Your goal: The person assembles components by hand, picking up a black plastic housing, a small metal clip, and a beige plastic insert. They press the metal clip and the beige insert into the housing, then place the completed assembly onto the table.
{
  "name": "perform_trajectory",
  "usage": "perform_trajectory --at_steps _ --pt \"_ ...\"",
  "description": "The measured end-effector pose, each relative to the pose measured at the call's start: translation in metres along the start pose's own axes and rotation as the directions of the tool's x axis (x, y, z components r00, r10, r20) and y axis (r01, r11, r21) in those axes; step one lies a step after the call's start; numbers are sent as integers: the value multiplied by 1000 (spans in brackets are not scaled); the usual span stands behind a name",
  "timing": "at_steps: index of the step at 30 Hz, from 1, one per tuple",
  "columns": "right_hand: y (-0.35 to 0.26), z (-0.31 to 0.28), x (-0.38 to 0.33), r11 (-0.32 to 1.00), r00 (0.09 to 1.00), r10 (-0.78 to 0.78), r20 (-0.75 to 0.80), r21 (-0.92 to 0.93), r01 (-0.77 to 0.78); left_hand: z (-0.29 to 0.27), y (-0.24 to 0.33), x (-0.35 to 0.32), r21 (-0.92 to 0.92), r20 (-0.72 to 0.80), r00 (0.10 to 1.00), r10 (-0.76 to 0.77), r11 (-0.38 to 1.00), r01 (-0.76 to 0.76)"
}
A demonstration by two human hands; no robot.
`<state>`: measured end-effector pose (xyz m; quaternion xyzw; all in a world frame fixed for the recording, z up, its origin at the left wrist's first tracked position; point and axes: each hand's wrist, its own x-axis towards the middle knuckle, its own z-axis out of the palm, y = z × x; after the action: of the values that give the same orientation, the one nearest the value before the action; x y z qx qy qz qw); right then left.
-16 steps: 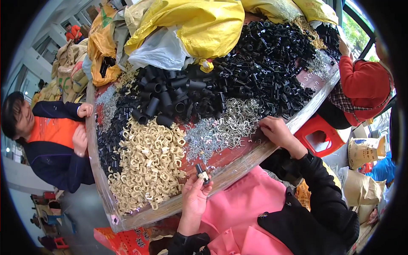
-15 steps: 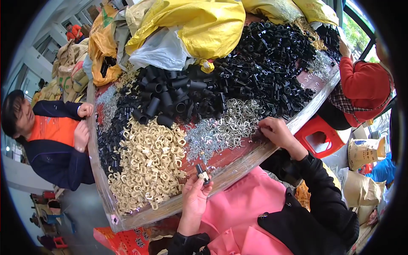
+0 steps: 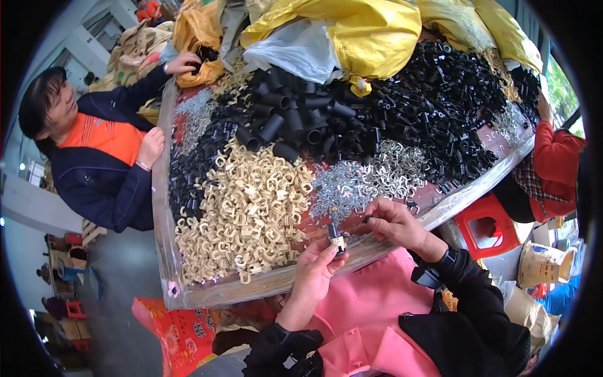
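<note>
The left hand (image 3: 319, 269) is closed around a black-and-cream part (image 3: 336, 237), which sticks up past its thumb. Just to its right, the right hand (image 3: 402, 227) pinches a small black piece (image 3: 366, 220). A heap of cream clips (image 3: 242, 220) lies left of the left hand; beyond both hands, silvery hooks (image 3: 396, 173) and black tubes (image 3: 294, 122) lie on the desk (image 3: 229, 293).
</note>
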<state>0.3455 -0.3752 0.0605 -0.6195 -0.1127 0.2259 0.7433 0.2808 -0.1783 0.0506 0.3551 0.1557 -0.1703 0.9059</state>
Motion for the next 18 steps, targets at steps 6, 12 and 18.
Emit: perform_trajectory --at_steps 6,12,18 --pt "-4 34 2 678 844 -529 93 -551 486 3 -1 2 -15 16 1000 -4 1000 4" --pt "-2 42 -1 688 836 -524 163 -497 528 4 1 4 -28 53 998 -19 999 20" --pt "6 48 -9 992 994 -98 -39 70 101 2 -1 4 -14 13 999 -40 999 40"
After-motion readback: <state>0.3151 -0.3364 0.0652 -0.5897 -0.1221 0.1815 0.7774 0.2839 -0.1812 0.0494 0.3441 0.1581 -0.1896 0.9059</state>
